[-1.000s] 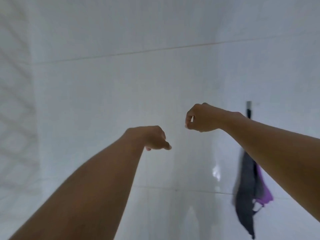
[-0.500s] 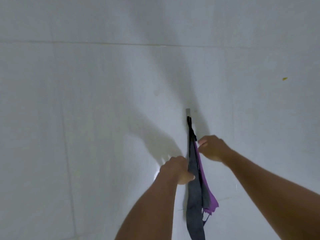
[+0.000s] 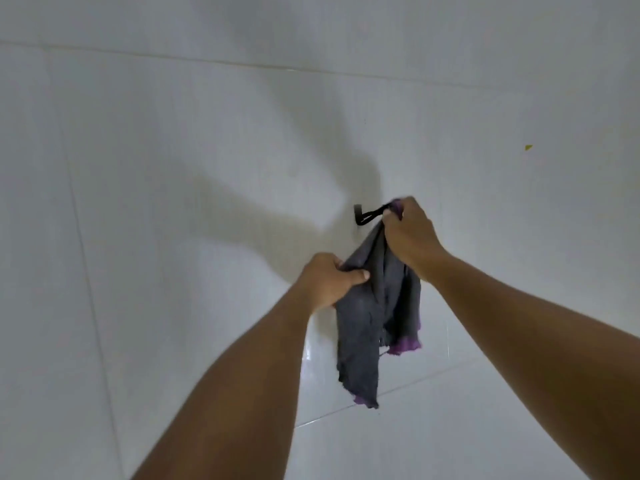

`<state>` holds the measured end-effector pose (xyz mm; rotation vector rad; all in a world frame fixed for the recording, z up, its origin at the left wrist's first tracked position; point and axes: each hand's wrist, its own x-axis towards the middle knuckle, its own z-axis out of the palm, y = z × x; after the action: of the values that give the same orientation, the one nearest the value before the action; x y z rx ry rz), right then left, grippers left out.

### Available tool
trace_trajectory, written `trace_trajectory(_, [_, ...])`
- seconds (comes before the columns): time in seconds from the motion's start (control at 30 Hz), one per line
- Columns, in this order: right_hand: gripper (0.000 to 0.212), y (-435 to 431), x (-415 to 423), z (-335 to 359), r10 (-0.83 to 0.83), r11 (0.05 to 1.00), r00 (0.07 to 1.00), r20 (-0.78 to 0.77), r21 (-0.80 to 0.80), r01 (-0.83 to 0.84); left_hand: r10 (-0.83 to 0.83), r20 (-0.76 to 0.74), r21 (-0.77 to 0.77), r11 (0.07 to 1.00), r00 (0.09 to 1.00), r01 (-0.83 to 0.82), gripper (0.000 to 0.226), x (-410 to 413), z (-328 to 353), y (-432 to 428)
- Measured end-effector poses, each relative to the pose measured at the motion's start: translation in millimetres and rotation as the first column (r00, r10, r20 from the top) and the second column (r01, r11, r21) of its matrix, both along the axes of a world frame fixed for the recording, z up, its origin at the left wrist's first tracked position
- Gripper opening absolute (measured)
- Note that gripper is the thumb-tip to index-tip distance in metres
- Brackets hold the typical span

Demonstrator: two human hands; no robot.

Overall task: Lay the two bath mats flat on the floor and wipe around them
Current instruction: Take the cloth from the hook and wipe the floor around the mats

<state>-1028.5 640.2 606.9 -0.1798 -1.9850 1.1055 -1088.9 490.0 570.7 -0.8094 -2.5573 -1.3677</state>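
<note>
Both your arms reach forward and up. Your left hand (image 3: pixel 327 280) is clenched with the thumb pointing right; your right hand (image 3: pixel 410 237), higher, is curled into a fist, knuckles up.

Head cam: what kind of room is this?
Probably a bathroom or wash area. Glossy white tiled wall fills the view, a small dark hook is fixed to it, and both hands are taking a grey-purple cloth off that hook.

Bare wall (image 3: pixel 173 237) lies open around the hook (image 3: pixel 357 213) and cloth (image 3: pixel 374 306).
</note>
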Motion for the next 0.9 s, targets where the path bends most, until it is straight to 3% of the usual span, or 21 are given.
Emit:
trace_trajectory(0.13, [0.018, -5, 24, 56, 0.044, 0.991, 0.998, -0.053, 0.126, -0.037, -0.081, 0.173, -0.014, 0.996, 0.982, 0.085, 0.057, 9, 47, -38])
trace_trajectory(0.33, [0.020, -25, 43, 65, 0.203, 0.951, 0.922, 0.328, 0.159, -0.266, -0.136, 0.330, 0.003, 0.990, 0.934, 0.143, 0.055, 32, 60, -110])
trace_trajectory(0.5, [0.018, -67, 25, 37, 0.330, 0.902, 0.822, 0.464, 0.103, -0.420, -0.175, 0.421, 0.031, 0.983, 0.890, 0.178, 0.048, 49, 40, -149])
trace_trajectory(0.63, [0.019, -106, 4, 10, 0.413, 0.845, 0.737, 0.535, 0.077, -0.529, -0.040, 0.519, 0.007, 0.999, 0.854, 0.043, 0.032, 53, 19, -178])
trace_trajectory(0.8, [0.026, -150, -24, -28, 0.559, 0.669, 0.433, 0.707, -0.077, -0.739, 0.139, 0.545, -0.040, 0.989, 0.827, -0.140, 0.045, 62, 32, -223])
trace_trajectory(0.9, [0.033, -176, -43, -43, 0.683, 0.561, 0.306, 0.663, -0.208, -0.801, 0.270, 0.482, 0.012, 0.949, 0.834, -0.314, 0.043, 74, 51, -245])
